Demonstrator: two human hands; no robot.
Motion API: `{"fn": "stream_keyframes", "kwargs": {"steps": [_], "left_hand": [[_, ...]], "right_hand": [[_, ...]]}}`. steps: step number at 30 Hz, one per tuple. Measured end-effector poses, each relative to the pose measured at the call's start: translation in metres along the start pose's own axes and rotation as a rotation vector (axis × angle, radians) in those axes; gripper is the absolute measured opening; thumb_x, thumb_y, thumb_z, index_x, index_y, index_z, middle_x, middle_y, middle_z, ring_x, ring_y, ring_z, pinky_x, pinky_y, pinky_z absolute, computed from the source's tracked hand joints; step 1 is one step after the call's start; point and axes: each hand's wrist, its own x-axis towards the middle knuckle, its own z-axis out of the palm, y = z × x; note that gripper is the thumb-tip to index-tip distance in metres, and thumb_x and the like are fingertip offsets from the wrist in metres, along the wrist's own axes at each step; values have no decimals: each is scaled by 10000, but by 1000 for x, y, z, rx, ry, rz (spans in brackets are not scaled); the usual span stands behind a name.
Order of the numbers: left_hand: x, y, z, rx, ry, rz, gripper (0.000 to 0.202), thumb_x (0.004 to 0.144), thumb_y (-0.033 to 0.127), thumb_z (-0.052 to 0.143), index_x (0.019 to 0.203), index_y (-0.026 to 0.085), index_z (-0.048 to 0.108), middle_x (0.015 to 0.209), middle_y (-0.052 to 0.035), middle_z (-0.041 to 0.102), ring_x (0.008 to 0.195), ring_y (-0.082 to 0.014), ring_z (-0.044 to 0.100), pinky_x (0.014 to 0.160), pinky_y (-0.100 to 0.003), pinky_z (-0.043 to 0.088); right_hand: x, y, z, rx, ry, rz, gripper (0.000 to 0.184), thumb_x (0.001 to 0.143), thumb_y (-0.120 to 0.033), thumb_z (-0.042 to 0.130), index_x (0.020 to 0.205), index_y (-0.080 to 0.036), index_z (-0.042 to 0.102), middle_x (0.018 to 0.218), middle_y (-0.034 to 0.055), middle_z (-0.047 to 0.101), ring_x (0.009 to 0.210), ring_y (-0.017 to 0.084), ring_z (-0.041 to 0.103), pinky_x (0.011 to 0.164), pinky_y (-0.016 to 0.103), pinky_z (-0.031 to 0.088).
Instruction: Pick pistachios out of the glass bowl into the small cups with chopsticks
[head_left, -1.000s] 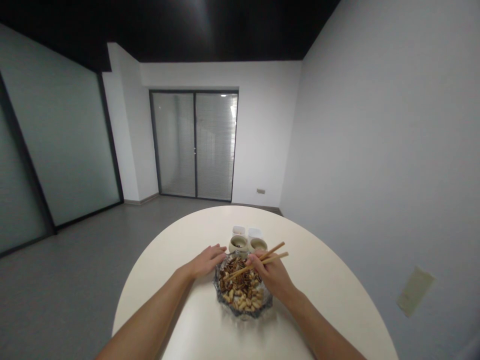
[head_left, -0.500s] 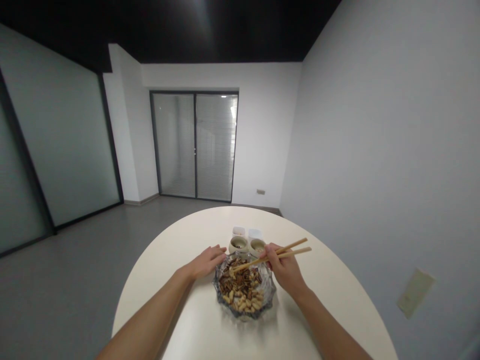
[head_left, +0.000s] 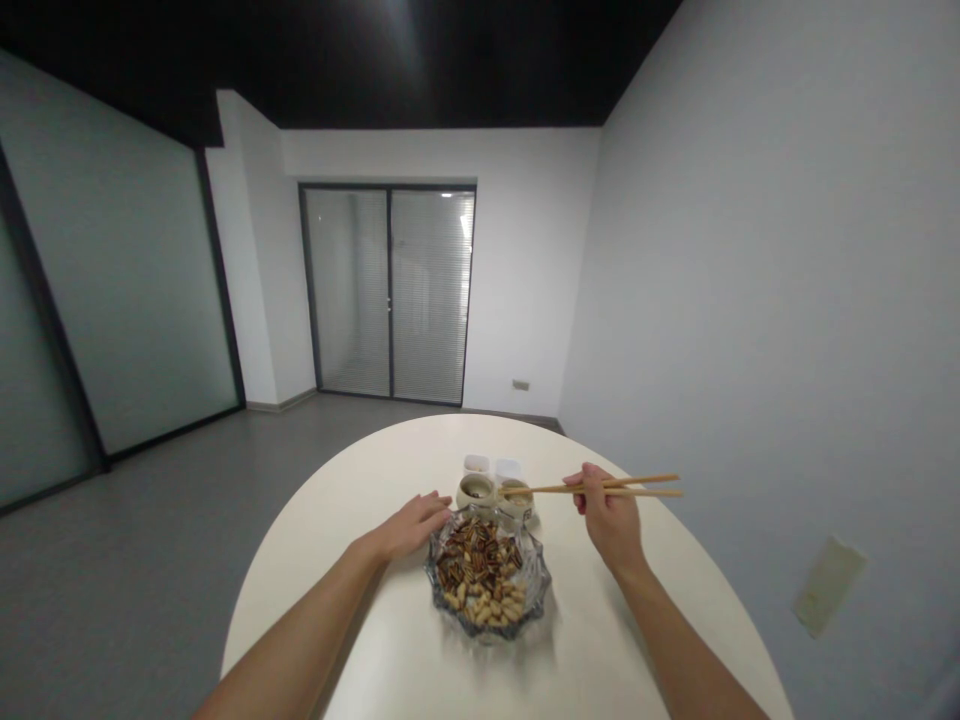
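Note:
My right hand (head_left: pixel 609 510) is raised above the table, shut on a pair of wooden chopsticks (head_left: pixel 622 488) held nearly level. Their tips reach over a small ceramic cup (head_left: pixel 516 502), and I cannot tell whether they pinch anything. My left hand (head_left: pixel 412 527) lies relaxed on the table, its fingertips close to the rim of a scalloped glass bowl (head_left: pixel 543 578). Pecans (head_left: pixel 472 552) and peanuts (head_left: pixel 487 605) fill the bowl in separate heaps. Another ceramic cup (head_left: pixel 476 490) stands beside the first, behind the bowl.
Two small white square dishes (head_left: pixel 476 464) sit behind the cups on a round white table (head_left: pixel 577 640). The table's curved edge runs close to my right hand. Beyond it lie a grey floor, frosted glass panels (head_left: pixel 120 270) and a glass door with blinds (head_left: pixel 390 295).
My right hand has moved right and up, away from the bowl, and the chopsticks have swung level, their tips now over the right cup. My left hand has stayed in place.

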Motion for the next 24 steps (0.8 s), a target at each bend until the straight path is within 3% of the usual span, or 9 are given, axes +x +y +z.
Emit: {"fn": "stream_keyframes", "kwargs": {"steps": [6, 15, 21, 24], "left_hand": [[2, -2, 1, 10, -8, -9, 760, 1001, 790, 354, 1412, 243, 684, 1628, -111, 528, 1589, -366, 335, 1335, -567, 123], [0, 0, 0, -9, -1, -22, 740, 1003, 780, 390, 1415, 240, 684, 1625, -114, 530, 1587, -355, 340, 1337, -560, 133], [0, 1, 0, 3, -4, -4, 740, 1010, 774, 362, 1373, 234, 715, 1617, -109, 541, 1580, -380, 347, 1331, -571, 149], [-1, 3, 0, 8, -5, -1, 740, 1011, 775, 357, 1371, 239, 718, 1616, -104, 543, 1579, -384, 349, 1332, -572, 145]], "right_hand": [[7, 16, -11, -130, 80, 3, 785, 926, -864, 471, 711, -168, 766, 507, 27, 577, 481, 173, 549, 464, 283, 433], [8, 34, -11, -141, 6, 28, 777, 936, -856, 469, 718, -171, 764, 500, 19, 566, 481, 174, 537, 473, 284, 420], [8, 26, -9, -75, 64, 39, 793, 903, -883, 488, 694, -167, 758, 491, 21, 553, 480, 168, 522, 462, 280, 423], [4, 16, -6, -14, 0, 34, 794, 906, -881, 481, 654, -173, 739, 454, 13, 520, 440, 152, 482, 429, 267, 398]]}}
